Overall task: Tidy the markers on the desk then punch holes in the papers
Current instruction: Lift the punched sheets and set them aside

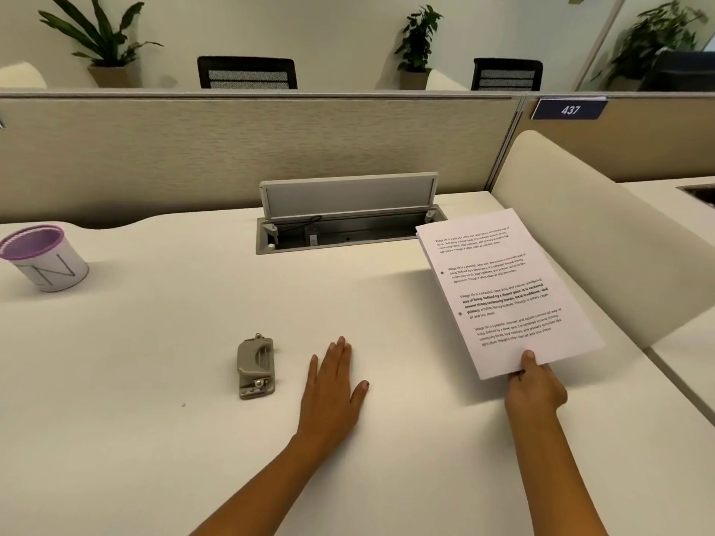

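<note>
Pale counter (154,381) beneath both hands. Papers (503,292) raised off it, pinched at the near bottom edge by the right hand (536,388), thumb on top. Printed side up, long axis running away from that hand and leaning left. Purple-rimmed cup (44,259) well to the left of the left hand (332,384). Left hand flat on the counter, fingers straight, holding nothing. Grey hole punch (256,367) just left of it, not touching, long axis pointing away.

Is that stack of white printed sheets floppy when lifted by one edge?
Probably only mildly: the stack of white printed sheets looks nearly flat though the right hand pinches its near edge. Its far corner fans, so sheets may slip apart.
</note>
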A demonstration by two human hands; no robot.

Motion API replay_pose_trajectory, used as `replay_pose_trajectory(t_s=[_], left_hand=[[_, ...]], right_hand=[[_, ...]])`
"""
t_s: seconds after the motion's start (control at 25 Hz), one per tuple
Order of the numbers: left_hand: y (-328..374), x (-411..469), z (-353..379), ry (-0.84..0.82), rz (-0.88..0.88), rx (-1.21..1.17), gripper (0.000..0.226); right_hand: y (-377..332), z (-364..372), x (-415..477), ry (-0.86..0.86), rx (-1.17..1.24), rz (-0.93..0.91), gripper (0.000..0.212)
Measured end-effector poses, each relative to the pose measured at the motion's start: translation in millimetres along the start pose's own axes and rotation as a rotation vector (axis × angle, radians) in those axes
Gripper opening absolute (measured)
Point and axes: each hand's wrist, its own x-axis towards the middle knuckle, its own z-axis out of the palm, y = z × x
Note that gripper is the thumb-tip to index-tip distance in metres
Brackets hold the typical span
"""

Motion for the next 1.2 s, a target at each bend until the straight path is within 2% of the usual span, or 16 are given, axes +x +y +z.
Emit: replay_pose_trajectory(t_s=[0.12, 0.36, 0.56, 0.72, 0.84, 1.04, 1.12, 1.2], left_hand=[[-5.7, -5.9, 8.0, 0.046, 0.029, 0.121, 0.065], [-6.7, -5.6, 9.4, 0.066, 0.037, 0.134, 0.065], [-5.3, -5.5, 8.3, 0.057, 0.030, 0.140, 0.066], [-4.8, -6.4, 7.5, 0.061, 0.032, 0.139, 0.066], [-4.6, -6.5, 7.6, 0.066, 0.031, 0.134, 0.065], [-4.8, -6.0, 7.0, 0.077, 0.030, 0.127, 0.064], [-5.1, -6.5, 6.5, 0.071, 0.030, 0.107, 0.063], [-4.6, -9.3, 4.9, 0.071, 0.037, 0.077, 0.061]], right_hand=[[-0.5, 13.7, 17.0, 0.083, -0.079, 0.007, 0.008], [0.6, 32.0, 49.1, 0.168, -0.234, 0.039, 0.020], [0.5, 44.0, 65.4, 0.159, -0.297, 0.046, 0.033], [-0.4, 52.6, 72.8, 0.131, -0.314, 0.059, 0.030], [-1.7, 58.4, 75.4, 0.093, -0.324, 0.054, 0.045], [-5.6, 57.9, 77.6, 0.078, -0.412, 0.036, 0.054], [-9.4, 60.0, 70.4, 0.102, -0.547, 0.071, 0.069], [-7.4, 60.9, 48.2, 0.142, -0.814, 0.074, 0.082]])
